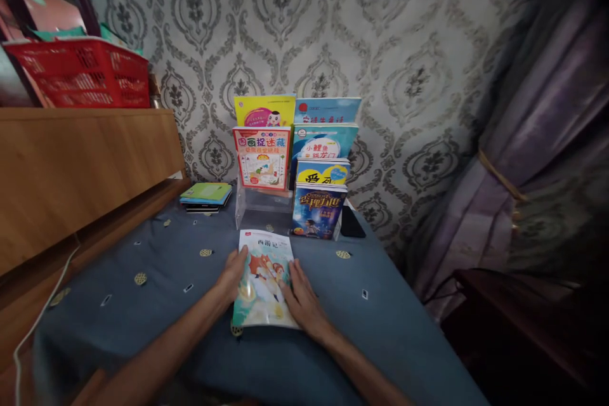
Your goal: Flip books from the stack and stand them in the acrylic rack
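Observation:
A thin picture book (pixel 264 269) with a pale green cover lies flat on the blue cloth (pixel 157 292) in front of me. My left hand (pixel 231 274) rests against the book's left edge, fingers stretched along it. My right hand (pixel 301 299) lies flat on the book's lower right part, fingers spread. Just behind the book stands a clear tiered display rack (pixel 259 206) with several children's books: a red-framed one (pixel 261 157) on the left, a dark blue one (pixel 317 210) at the front right. The rack's front left slot holds nothing.
A small stack of green-covered books (pixel 206 195) lies at the back left of the cloth. A wooden headboard (pixel 80 165) runs along the left, with a red basket (pixel 83 73) on top. A purple curtain (pixel 533 158) hangs at the right. A dark phone-like object (pixel 353 223) sits beside the rack.

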A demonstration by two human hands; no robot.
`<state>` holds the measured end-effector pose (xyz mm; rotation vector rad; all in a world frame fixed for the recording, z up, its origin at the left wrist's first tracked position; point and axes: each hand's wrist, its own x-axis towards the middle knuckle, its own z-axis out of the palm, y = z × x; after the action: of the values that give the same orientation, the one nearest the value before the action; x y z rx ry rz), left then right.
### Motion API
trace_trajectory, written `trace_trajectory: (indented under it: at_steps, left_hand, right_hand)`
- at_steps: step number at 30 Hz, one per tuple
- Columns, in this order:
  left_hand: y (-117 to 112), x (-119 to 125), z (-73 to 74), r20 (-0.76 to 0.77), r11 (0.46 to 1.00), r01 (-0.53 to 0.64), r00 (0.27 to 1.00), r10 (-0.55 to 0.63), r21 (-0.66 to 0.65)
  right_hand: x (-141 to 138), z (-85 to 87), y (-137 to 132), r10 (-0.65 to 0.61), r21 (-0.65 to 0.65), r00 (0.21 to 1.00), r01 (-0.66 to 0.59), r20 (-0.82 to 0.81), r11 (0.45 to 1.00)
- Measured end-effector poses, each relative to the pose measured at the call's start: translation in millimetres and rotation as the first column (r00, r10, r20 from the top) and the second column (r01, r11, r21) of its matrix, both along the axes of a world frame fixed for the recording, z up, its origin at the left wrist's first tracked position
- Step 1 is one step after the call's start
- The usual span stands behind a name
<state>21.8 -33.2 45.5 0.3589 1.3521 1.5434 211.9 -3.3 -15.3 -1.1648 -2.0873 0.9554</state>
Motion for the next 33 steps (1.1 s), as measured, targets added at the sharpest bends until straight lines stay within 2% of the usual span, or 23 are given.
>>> trace_trajectory:
  at_steps: [3, 5, 7, 9, 11, 13, 15, 17, 20, 23, 29, 33]
  left_hand:
    - [0, 8, 8.5, -0.002, 0.999, -0.037, 0.999, 0.037, 0.034]
    - [0, 11, 14.0, -0.041, 0.995, -0.038, 0.998, 0.042, 0.095]
    - [0, 11, 18.7, -0.112, 0.98, -0.001, 0.993, 0.024, 0.197]
    - [-1, 9, 23.2, -0.205, 0.95, 0.046, 0.979, 0.019, 0.309]
    - [-1, 5, 27.5, -0.301, 0.915, 0.069, 0.952, 0.059, 0.398]
    - [-2, 1, 30.8, -0.369, 0.889, 0.067, 0.922, 0.118, 0.454]
    - [-3, -3, 31.7, -0.391, 0.876, 0.067, 0.909, 0.145, 0.478]
    - [-5, -6, 30.1, -0.416, 0.881, 0.083, 0.899, 0.136, 0.466]
    - [-13, -12, 28.7, -0.499, 0.893, 0.145, 0.861, 0.097, 0.425]
    - [-22, -21, 36.8, -0.573, 0.877, 0.27, 0.82, 0.007, 0.397]
    - [-35, -44, 68.7, -0.576, 0.855, 0.454, 0.78, -0.245, 0.25]
    - [-26, -56, 76.1, -0.575, 0.844, 0.512, 0.743, -0.342, 0.16]
  right_hand:
    - [-5, 3.4, 2, -0.156, -0.109, 0.974, 0.139, -0.167, 0.984]
    - [-7, 12.4, 3, -0.233, -0.2, 0.937, 0.184, -0.261, 0.962]
    - [-8, 27.1, 3, -0.264, -0.327, 0.889, 0.14, -0.375, 0.935]
    - [-9, 45.4, 3, -0.256, -0.409, 0.823, 0.031, -0.508, 0.912]
    - [-10, 63.3, 2, -0.224, -0.348, 0.752, -0.008, -0.62, 0.937]
    - [-11, 76.4, 0, -0.167, -0.162, 0.719, 0.077, -0.675, 0.984]
    - [-11, 81.8, -3, -0.104, 0.02, 0.739, 0.156, -0.666, 0.987]
    - [-9, 79.7, -6, -0.071, 0.107, 0.778, 0.175, -0.625, 0.979]
    - [-3, 71.8, -9, -0.056, 0.137, 0.823, 0.161, -0.565, 0.978]
    - [5, 71.5, -7, -0.028, 0.167, 0.871, 0.125, -0.491, 0.978]
    - [23, 95.1, 14, 0.049, 0.18, 0.963, -0.001, -0.263, 0.984]
    - [21, 111.9, 31, 0.124, 0.183, 0.97, -0.086, -0.208, 0.979]
